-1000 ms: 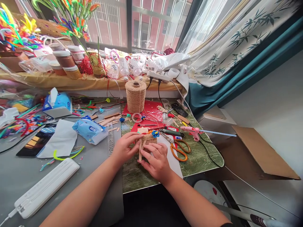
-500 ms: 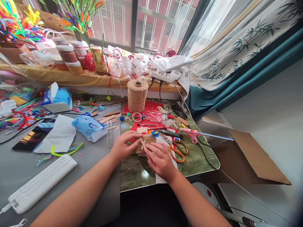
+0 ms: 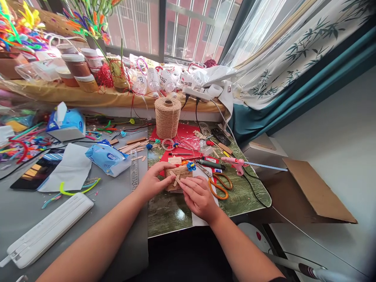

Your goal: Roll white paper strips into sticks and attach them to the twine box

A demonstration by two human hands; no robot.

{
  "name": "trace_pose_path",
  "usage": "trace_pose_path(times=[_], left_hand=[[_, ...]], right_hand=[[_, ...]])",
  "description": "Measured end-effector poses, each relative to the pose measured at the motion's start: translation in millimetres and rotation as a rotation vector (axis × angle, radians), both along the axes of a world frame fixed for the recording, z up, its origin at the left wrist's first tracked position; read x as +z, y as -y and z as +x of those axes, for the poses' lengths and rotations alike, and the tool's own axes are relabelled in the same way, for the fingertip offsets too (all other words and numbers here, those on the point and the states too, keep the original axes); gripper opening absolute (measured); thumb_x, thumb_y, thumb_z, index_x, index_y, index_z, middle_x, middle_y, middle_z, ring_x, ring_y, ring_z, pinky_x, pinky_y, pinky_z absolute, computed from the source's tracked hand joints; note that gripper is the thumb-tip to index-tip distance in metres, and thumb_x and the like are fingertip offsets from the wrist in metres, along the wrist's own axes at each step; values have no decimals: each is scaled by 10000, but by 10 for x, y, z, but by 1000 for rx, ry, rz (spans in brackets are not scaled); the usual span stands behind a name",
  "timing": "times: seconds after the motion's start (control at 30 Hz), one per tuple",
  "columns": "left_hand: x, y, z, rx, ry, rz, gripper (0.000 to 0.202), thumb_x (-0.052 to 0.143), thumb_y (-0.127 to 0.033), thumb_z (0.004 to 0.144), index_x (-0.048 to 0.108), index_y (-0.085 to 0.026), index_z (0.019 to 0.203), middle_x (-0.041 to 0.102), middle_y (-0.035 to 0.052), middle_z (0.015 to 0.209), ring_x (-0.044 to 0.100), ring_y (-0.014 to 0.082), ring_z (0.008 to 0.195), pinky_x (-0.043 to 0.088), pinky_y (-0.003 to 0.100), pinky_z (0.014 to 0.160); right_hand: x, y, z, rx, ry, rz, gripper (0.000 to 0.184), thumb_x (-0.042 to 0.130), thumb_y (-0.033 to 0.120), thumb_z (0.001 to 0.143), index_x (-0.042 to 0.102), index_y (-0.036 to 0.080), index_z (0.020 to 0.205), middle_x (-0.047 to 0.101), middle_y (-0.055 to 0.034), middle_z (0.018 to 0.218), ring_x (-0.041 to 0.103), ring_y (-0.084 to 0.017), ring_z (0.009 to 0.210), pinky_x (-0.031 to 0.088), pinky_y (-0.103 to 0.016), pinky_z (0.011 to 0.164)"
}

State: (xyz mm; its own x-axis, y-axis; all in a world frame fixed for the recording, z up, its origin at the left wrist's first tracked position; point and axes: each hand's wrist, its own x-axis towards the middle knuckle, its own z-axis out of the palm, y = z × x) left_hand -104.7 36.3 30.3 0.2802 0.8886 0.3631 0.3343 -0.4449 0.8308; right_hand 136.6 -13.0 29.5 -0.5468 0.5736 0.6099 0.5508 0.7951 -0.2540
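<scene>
My left hand grips the left side of a small twine-wrapped box that rests on the green table top. My right hand pinches a short wooden stick and holds it tilted against the box's front. Small blue and orange ornaments sit on the box's far right corner. Orange-handled scissors lie just right of my right hand.
A big spool of jute twine stands behind the box on red paper. A pink glue gun lies right of the scissors. Tissue packs, a phone, a ruler, loose sticks and pipe cleaners litter the grey table at left. A cardboard sheet lies right.
The long upright stick in front of the box is gone; a short stick now lies tilted on its front. My right hand has moved up onto it. The view shifted slightly.
</scene>
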Motion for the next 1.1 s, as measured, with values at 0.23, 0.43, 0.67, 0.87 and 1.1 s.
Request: trace_pose_path(times=[0.23, 0.43, 0.67, 0.87, 1.1], left_hand=[[87, 59, 21, -31, -65, 16, 518, 755, -413, 855, 574, -270, 1319, 610, 93, 1334, 579, 277, 1248, 485, 462, 1075], [104, 58, -3, -46, -106, 14, 490, 719, -394, 878, 561, -277, 1327, 598, 93, 1356, 564, 285, 1268, 481, 465, 1078], [81, 50, -20, -60, -143, 39, 501, 682, -336, 892, 522, -262, 1361, 580, 99, 1374, 541, 287, 1282, 477, 452, 1070], [62, 42, -15, -64, -160, 45, 513, 655, -334, 912, 485, -265, 1391, 561, 104, 1395, 526, 288, 1290, 471, 459, 1073], [58, 48, -7, -69, -163, 67, 496, 653, -364, 918, 496, -260, 1376, 559, 97, 1391, 529, 279, 1289, 462, 451, 1086]], right_hand=[[-54, -7, -48, -29, 0, 2, 613, 565, 91, 945, 454, 241, 1529, 639, -108, 1395, 559, -285, 1288, 448, -518, 1077], [-13, 1, -87, -41, -13, -17, 589, 592, 91, 931, 504, 244, 1494, 659, -113, 1311, 583, -284, 1187, 484, -491, 1017], [19, 11, -67, -9, -44, -11, 599, 609, 73, 924, 500, 236, 1490, 671, -106, 1288, 571, -285, 1184, 478, -506, 1020], [28, 37, -70, -68, 4, -1, 580, 631, 95, 922, 526, 238, 1474, 695, -94, 1170, 579, -273, 1072, 466, -490, 961], [121, 76, -208, -188, 129, -58, 543, 577, 163, 958, 514, 217, 1495, 661, -107, 1106, 556, -270, 1007, 423, -466, 894]])
